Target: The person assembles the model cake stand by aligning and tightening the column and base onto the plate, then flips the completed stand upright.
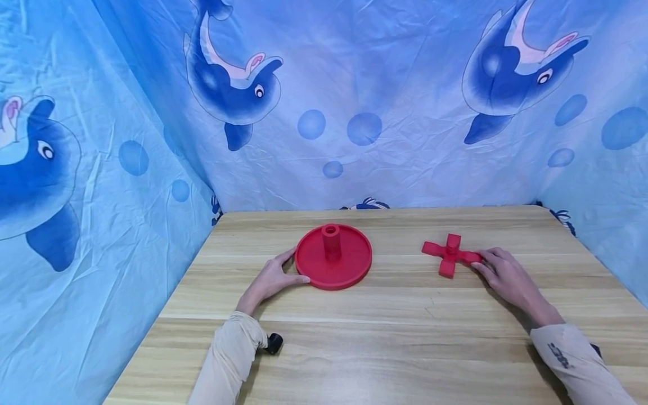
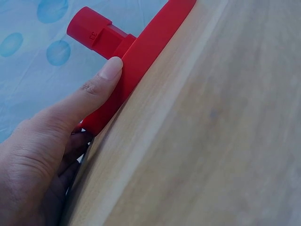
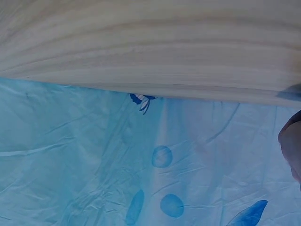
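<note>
A round red tray [image 1: 349, 270] with a low rim and an upright hollow post [image 1: 331, 243] lies on the wooden table. My left hand [image 1: 273, 277] grips its left rim, thumb at the front and fingers round the side. In the left wrist view the left thumb [image 2: 101, 84] presses the red rim [image 2: 155, 42], while the other fingers are partly hidden. A red cross-shaped piece [image 1: 449, 255] with a raised centre lies to the right. My right hand [image 1: 508, 278] pinches its right arm. Only a sliver of the right hand [image 3: 292, 146] shows in the right wrist view.
The wooden table [image 1: 405, 337] runs back to a blue curtain [image 1: 324, 84] printed with dolphins and bubbles, which also hangs along both sides. A small black device [image 1: 274, 343] pokes out at the left cuff.
</note>
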`<state>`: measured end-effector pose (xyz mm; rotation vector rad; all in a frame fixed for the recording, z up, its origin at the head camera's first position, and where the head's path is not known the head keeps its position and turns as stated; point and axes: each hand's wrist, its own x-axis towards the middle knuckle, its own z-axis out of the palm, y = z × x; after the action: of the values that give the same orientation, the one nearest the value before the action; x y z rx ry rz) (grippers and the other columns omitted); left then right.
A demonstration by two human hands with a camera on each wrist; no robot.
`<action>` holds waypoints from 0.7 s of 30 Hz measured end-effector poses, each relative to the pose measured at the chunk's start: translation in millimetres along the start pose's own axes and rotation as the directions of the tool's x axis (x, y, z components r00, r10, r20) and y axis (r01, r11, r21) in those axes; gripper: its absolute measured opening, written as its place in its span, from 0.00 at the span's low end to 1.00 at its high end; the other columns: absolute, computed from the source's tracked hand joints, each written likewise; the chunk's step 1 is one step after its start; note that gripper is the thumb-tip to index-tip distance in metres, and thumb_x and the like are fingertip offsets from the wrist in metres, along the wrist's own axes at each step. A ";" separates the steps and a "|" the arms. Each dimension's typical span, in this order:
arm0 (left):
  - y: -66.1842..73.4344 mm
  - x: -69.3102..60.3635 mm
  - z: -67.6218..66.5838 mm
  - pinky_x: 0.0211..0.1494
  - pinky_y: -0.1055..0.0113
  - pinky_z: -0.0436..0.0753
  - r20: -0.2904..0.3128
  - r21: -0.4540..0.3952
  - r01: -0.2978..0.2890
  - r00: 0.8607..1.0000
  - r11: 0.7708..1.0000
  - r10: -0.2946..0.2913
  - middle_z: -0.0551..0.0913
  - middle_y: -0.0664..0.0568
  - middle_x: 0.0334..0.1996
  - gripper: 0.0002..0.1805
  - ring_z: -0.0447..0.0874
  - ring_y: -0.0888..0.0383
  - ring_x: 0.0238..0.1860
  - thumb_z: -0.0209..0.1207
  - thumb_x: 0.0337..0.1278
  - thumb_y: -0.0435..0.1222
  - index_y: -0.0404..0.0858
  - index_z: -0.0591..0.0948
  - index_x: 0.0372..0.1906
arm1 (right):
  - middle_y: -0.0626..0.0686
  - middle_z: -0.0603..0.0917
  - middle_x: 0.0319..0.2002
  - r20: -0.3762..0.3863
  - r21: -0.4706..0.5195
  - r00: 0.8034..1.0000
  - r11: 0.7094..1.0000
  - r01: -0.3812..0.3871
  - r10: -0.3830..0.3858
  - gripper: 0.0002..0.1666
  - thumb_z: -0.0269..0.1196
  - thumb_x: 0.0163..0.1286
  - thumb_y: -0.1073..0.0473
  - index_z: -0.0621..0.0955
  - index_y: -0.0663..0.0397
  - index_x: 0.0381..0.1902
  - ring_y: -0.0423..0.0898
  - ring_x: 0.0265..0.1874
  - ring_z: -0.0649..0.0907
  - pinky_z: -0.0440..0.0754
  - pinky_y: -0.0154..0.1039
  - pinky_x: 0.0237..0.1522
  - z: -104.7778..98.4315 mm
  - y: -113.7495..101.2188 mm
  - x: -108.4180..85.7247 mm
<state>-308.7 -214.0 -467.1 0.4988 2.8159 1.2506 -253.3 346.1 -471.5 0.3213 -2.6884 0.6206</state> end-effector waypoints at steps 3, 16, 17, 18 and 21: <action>0.0 -0.6 -0.4 0.74 0.42 0.67 0.001 -0.007 -0.003 1.000 1.000 0.003 0.68 0.44 0.75 0.57 0.63 0.42 0.76 0.78 0.46 0.57 0.43 0.65 0.80 | 0.71 0.78 0.48 -0.033 0.006 0.999 1.000 0.025 -0.025 0.23 0.67 0.72 0.65 0.79 0.79 0.58 0.65 0.45 0.77 0.78 0.68 0.48 -0.9 -3.1 1.0; -1.7 -0.7 1.4 0.73 0.43 0.69 0.004 -0.010 -0.003 1.000 1.000 0.003 0.69 0.45 0.75 0.57 0.64 0.43 0.75 0.78 0.46 0.58 0.43 0.65 0.80 | 0.69 0.77 0.49 -0.086 0.085 0.996 0.996 0.038 -0.031 0.25 0.68 0.72 0.65 0.78 0.76 0.60 0.63 0.45 0.76 0.80 0.67 0.45 -9.7 -19.2 7.9; -1.5 -0.7 1.3 0.73 0.43 0.68 0.004 -0.012 -0.001 1.000 1.000 0.001 0.69 0.45 0.75 0.57 0.64 0.43 0.75 0.78 0.46 0.58 0.43 0.65 0.80 | 0.69 0.77 0.48 -0.097 0.088 0.995 0.995 0.044 -0.035 0.24 0.69 0.71 0.65 0.78 0.76 0.59 0.63 0.45 0.76 0.80 0.65 0.44 -10.5 -20.9 9.2; -1.2 -0.7 1.2 0.73 0.43 0.69 0.003 -0.014 0.002 1.000 1.000 -0.002 0.70 0.46 0.75 0.57 0.64 0.44 0.75 0.78 0.46 0.58 0.44 0.65 0.80 | 0.68 0.78 0.48 -0.107 0.090 0.993 0.995 0.050 -0.041 0.24 0.69 0.70 0.66 0.79 0.76 0.59 0.63 0.44 0.77 0.80 0.65 0.43 -11.2 -22.5 10.4; -0.3 -0.3 1.1 0.73 0.43 0.68 0.000 -0.012 0.005 1.000 1.000 -0.005 0.70 0.45 0.75 0.57 0.64 0.44 0.75 0.78 0.45 0.58 0.44 0.65 0.80 | 0.67 0.78 0.47 -0.136 0.094 0.989 0.993 0.071 -0.057 0.23 0.70 0.68 0.67 0.80 0.74 0.58 0.62 0.44 0.78 0.81 0.62 0.41 -13.0 -27.6 14.6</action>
<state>-308.3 -213.5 -468.0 0.4906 2.8059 1.2654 -254.5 325.8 -444.5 0.3771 -2.5152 0.7307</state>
